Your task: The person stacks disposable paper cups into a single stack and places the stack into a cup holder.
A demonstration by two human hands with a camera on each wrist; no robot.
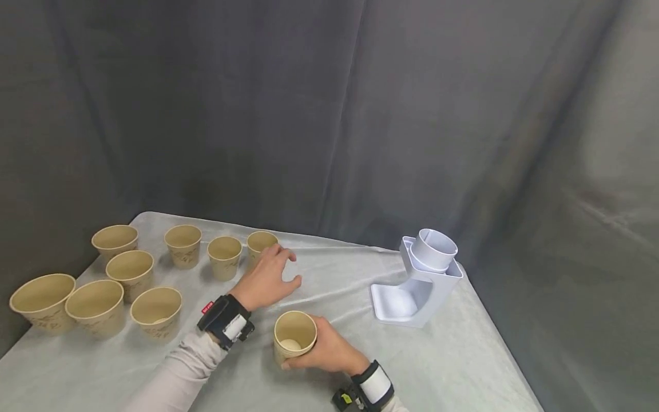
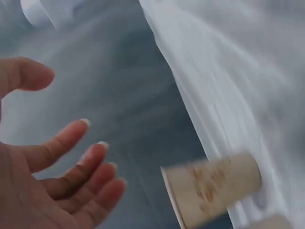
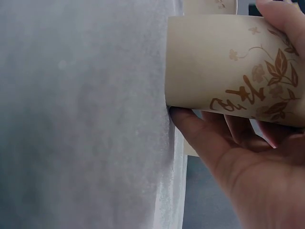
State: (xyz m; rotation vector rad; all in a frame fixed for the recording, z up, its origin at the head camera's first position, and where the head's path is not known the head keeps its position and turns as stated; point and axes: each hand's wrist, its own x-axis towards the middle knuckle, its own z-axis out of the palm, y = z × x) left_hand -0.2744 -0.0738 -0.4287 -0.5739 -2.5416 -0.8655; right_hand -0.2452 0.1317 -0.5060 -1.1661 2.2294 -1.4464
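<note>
My right hand [image 1: 336, 349] grips a beige paper cup [image 1: 296, 328] from its right side, near the front middle of the table. Several rim lines on it in the head view look like nested cups. In the right wrist view, brown leaves and lettering mark this cup [image 3: 214, 62], and the thumb and fingers lie along opposite sides. My left hand [image 1: 266, 281] reaches over the table with thumb and fingers spread, holding nothing. Partly behind it stands a small paper cup [image 1: 261, 239] at the back. The left wrist view shows a printed cup [image 2: 214, 188] apart from the fingertips.
Several upright paper cups [image 1: 95, 306] of differing sizes stand on the left of the cloth-covered table [image 1: 329, 286]. At the right is a white stand [image 1: 435, 292] with a round tube [image 1: 435, 250] on top. Grey curtains [image 1: 329, 114] hang behind and beside the table.
</note>
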